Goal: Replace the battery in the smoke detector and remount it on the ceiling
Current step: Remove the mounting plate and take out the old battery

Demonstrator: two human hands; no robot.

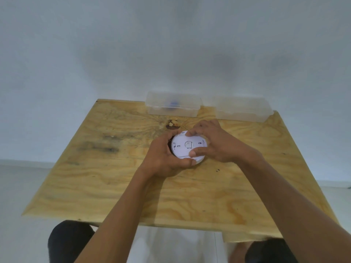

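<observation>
On the plywood bench [106,179], two clear plastic boxes [172,107] sit along the far edge. Near the middle, the left hand [163,158] and right hand [214,143] both curl their fingers [192,153] round the white smoke detector [187,146], back side up.

Two clear boxes [173,106] behind; bare plywood [95,177] elsewhere.

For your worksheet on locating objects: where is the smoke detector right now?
In the head view, the smoke detector sits mid-table, gripped between the left hand and right hand, just nearer than the two clear plastic boxes.

Plywood table [106,183], two clear boxes [172,107]
</observation>
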